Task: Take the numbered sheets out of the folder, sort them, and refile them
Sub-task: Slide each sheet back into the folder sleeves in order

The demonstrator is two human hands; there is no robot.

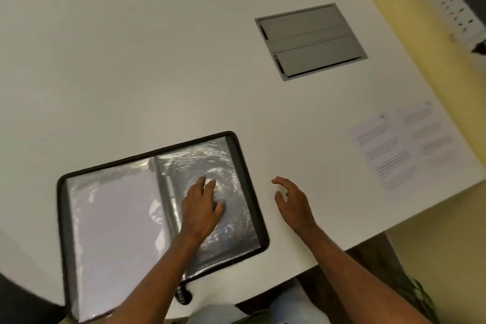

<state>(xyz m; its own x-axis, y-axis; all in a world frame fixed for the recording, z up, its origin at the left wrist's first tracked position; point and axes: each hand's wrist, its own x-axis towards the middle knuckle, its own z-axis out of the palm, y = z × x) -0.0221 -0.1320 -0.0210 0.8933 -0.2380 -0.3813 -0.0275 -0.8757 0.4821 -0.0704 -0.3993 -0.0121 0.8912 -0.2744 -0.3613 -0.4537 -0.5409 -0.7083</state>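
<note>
Your folder (pixel 160 208) lies open on the white table (pixel 131 73), down at about seven o'clock in the view, its dark zip border framing two spreads of clear plastic sleeves. The left-hand sleeve (pixel 113 221) shows a white sheet inside; whether it carries a number you cannot tell — the surface is too glary. The right-hand sleeve (pixel 231 192) looks dark and shiny, with no white paper showing through it.

Your left hand (pixel 202 205) rests flat on that right-hand sleeve, fingers straight and slightly spread, pressing the plastic and gripping nothing. Your right hand (pixel 292 202) hovers just to the right of the folder, at about five o'clock from the table's middle — fingers loosely curved, apart, holding nothing.

Two printed sheets (pixel 405 144) lie side by side near the table's edge at about three o'clock, well apart from the folder; their text is blurred. A grey hatch (pixel 310 39) sits flush in the tabletop at about one o'clock.
</note>
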